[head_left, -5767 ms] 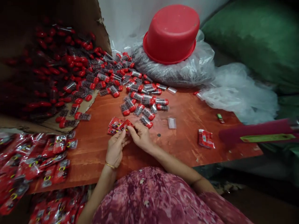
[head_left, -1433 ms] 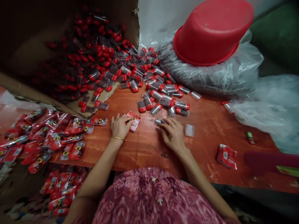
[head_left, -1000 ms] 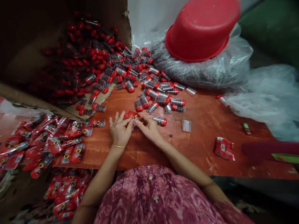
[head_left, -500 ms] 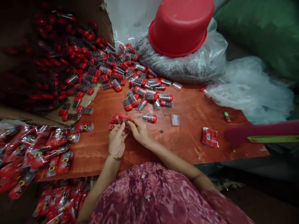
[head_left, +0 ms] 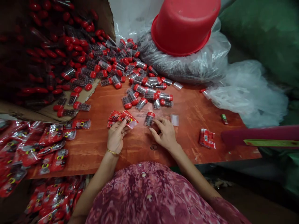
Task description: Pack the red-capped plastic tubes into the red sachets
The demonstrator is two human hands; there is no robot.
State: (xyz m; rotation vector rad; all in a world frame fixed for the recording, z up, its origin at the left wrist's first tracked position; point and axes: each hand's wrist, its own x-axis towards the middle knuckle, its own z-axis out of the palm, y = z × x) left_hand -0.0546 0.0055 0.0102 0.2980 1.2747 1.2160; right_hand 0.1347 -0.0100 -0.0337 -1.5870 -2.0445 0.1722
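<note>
My left hand (head_left: 116, 137) pinches several red printed packets (head_left: 116, 116), fanned out above its fingertips; the front one has a clear end. To the right, my right hand (head_left: 164, 132) is spread, its thumb and fingers apart around the lower right side of a small clear bottle (head_left: 149, 119) with a red cap. That bottle holds dark pieces and stands or leans on the red-brown table (head_left: 140, 149); whether the fingertips touch it I cannot tell. A small clear rectangular piece (head_left: 174, 120) lies just right of the hand.
Many red-capped bottles (head_left: 140, 81) spill from a cardboard box (head_left: 108, 18) at the back left. Filled red packets (head_left: 56, 133) lie at the left edge. A red tub (head_left: 187, 28) rests on a plastic bag (head_left: 187, 68). A red packet (head_left: 207, 138) lies right.
My right hand has left the packets and moved right, opening beside the bottle. The bottle has turned from lying sideways to cap away from me. The front packet now points right.
</note>
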